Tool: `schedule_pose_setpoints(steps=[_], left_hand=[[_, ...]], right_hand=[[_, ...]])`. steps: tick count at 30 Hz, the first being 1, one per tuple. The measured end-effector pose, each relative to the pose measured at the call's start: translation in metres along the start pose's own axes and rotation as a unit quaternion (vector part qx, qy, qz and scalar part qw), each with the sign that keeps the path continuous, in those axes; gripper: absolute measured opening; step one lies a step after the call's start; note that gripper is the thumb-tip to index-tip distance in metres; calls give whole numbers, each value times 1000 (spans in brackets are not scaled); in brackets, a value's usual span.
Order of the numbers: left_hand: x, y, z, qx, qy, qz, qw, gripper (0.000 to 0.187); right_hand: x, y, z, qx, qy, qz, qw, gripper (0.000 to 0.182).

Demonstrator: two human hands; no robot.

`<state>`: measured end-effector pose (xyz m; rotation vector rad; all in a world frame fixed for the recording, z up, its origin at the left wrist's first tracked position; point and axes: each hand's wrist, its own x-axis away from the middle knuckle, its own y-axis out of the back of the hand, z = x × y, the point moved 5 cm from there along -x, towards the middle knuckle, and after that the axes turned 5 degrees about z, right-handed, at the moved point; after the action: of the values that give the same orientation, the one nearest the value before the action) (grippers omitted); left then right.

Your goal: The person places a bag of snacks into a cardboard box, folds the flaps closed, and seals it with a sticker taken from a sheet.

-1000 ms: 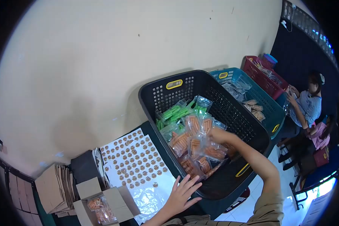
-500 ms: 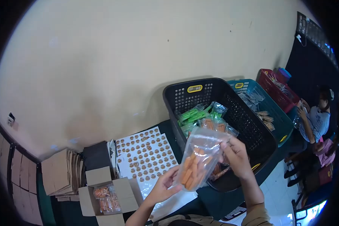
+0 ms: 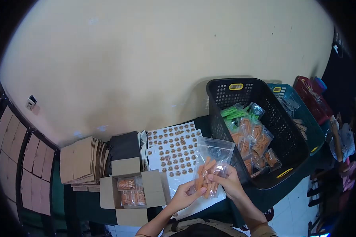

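Note:
A clear zip bag (image 3: 210,168) with orange sticks inside is held upright above the sticker sheets. My left hand (image 3: 186,194) grips its lower left side, thumb on the front. On the lower right side, my right hand (image 3: 226,182) grips it too, with the thumb pressed across the front. Behind the bag lie white sheets (image 3: 174,152) with rows of round brown stickers. The black basket (image 3: 281,118) at the right holds bags of orange sticks (image 3: 261,142) and green packs (image 3: 237,112).
An open cardboard box (image 3: 126,168) with orange packs stands left of the sheets. Flat folded cardboard (image 3: 81,160) is stacked farther left, beside a black bag (image 3: 124,148). Green (image 3: 304,114) and red (image 3: 312,98) baskets stand at the right. A person's arm (image 3: 336,140) shows at the far right.
The view has turned right. My right hand has moved from the bag's upper edge to its lower right side, and the bag now stands more upright, away from the black basket.

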<state>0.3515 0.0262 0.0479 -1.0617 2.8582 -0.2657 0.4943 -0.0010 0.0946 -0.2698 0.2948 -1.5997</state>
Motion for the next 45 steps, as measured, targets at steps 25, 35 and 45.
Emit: schedule_pose_setpoints(steps=[25, 35, 45], left_hand=[[154, 201, 5, 96, -33, -362, 927, 35], [160, 218, -26, 39, -43, -302, 951, 37], [191, 249, -4, 50, -4, -334, 941, 34]], right_hand=[[-132, -11, -385, 685, -70, -100, 718, 14], [-137, -16, -376, 597, -149, -151, 774, 34], [-136, -34, -388, 657, -72, -143, 736, 25]])
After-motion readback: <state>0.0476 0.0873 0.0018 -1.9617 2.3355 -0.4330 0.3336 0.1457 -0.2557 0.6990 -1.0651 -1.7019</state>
